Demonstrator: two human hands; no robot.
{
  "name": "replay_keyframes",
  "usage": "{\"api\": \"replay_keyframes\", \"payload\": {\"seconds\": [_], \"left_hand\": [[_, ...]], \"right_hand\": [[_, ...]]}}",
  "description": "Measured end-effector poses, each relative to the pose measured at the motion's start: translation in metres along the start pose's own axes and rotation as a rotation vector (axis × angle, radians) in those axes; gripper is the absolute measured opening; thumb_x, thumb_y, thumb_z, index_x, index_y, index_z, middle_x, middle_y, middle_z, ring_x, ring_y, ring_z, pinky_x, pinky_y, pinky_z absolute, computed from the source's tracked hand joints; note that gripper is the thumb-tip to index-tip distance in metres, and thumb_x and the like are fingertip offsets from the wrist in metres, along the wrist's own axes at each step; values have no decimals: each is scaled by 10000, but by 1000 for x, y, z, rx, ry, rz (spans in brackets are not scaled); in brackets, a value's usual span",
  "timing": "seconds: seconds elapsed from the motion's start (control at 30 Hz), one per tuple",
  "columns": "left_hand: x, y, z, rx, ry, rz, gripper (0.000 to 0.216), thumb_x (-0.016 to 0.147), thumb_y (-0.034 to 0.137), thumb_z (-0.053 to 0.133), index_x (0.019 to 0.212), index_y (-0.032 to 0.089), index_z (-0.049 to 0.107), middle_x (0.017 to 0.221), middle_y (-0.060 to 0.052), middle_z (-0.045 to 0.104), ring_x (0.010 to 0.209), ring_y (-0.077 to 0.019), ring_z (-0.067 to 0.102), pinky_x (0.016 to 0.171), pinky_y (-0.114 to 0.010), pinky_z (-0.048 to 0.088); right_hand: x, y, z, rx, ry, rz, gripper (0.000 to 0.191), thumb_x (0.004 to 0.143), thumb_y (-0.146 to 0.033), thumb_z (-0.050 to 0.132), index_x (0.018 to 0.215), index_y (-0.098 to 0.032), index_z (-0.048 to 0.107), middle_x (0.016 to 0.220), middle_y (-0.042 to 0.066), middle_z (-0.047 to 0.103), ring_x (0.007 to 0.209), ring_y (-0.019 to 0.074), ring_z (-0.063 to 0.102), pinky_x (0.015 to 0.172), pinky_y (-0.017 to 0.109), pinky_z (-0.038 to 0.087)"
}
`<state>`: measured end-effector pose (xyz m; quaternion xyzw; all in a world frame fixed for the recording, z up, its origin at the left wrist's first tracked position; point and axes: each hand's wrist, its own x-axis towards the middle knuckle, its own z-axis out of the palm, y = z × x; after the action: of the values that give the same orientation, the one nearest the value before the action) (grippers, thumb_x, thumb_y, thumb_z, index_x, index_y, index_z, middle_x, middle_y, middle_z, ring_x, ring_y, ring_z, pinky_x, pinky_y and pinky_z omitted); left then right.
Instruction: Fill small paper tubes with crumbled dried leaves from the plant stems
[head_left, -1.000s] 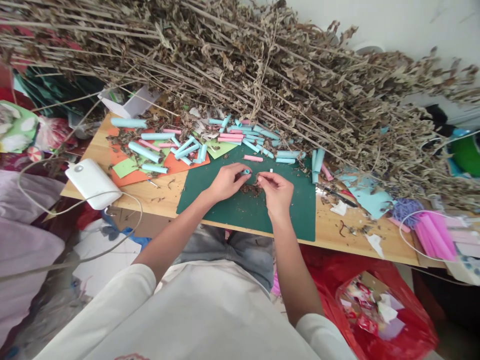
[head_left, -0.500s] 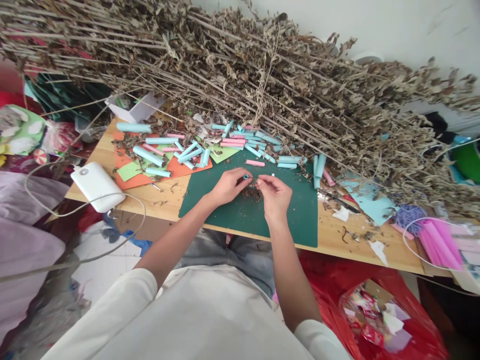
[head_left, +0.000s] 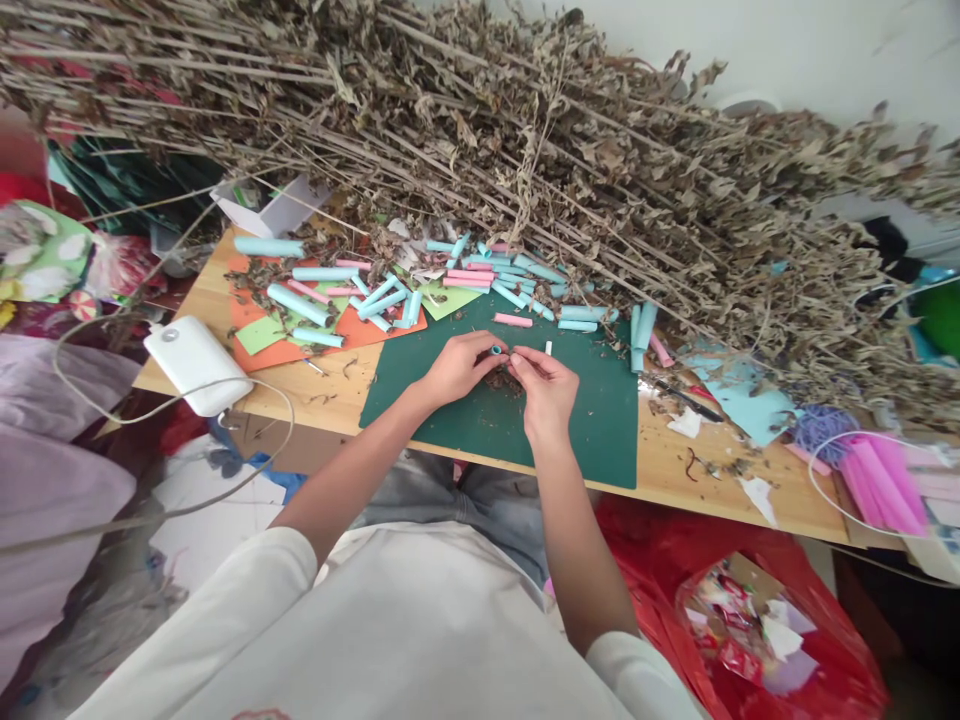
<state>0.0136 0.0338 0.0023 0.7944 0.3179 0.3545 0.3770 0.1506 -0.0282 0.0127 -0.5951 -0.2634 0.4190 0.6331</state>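
Pinching a blue tube (head_left: 496, 350) in the left hand (head_left: 459, 366) near frame centre; pressing the right hand's (head_left: 551, 388) fingertips together just beside, cannot tell on what; could dent the tube by squeezing too hard

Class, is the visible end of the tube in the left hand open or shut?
Open: the blue tube in the left hand shows a dark, round hole.

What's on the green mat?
On the green mat: dark crumbled bits, a pink roll, a white piece, blue rolls toward the far edge. The left hand and right hand cover part; what lies beneath them can't be seen.
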Motion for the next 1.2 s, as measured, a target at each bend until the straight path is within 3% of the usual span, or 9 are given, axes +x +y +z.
{"api": "replay_keyframes", "payload": {"seconds": [0.13,0.33,0.47,0.77,0.9,1.2], "left_hand": [[-1,-4,1,44,-10,22,215,946,334,545,937,163,675,864,-59,668,800,-159,611,746,-257,446],[-1,-5,1,29,-17,25,241,943,362,546,964,164,681,890,-67,680,813,-162,620,764,-264,464],[1,-4,0,-2,-44,8,273,955,375,521,1009,157,677,903,-76,683,821,-167,628,783,-273,477],[-2,2,-1,19,-55,50,354,998,379,423,1142,153,654,962,-100,680,851,-172,646,807,-285,497],[-1,0,1,34,32,35,349,977,421,465,1021,156,688,935,-96,690,852,-178,643,800,-291,493],[-2,-9,6,41,82,57,323,929,446,554,908,153,689,816,-68,675,767,-158,623,710,-247,450]], "right_hand": [[-1,-1,-1,-98,-21,-19,281,626,-349,814,850,-185,771,815,28,766,727,173,701,798,366,601],[7,-9,-5,-79,-127,105,255,570,-309,842,764,-177,743,656,-4,717,598,120,644,651,279,563],[10,-12,-4,-97,-155,92,259,576,-316,839,760,-175,725,661,-6,710,600,120,640,637,275,554],[17,-23,-11,23,-41,73,273,542,-291,852,744,-190,699,669,-24,689,610,108,639,643,265,558],[14,-33,-11,-57,-150,5,255,593,-303,830,779,-198,692,699,-17,688,627,115,641,656,278,561],[12,-25,3,-324,-190,-307,173,738,-352,716,808,-199,675,781,18,689,725,156,640,685,295,557]]}}
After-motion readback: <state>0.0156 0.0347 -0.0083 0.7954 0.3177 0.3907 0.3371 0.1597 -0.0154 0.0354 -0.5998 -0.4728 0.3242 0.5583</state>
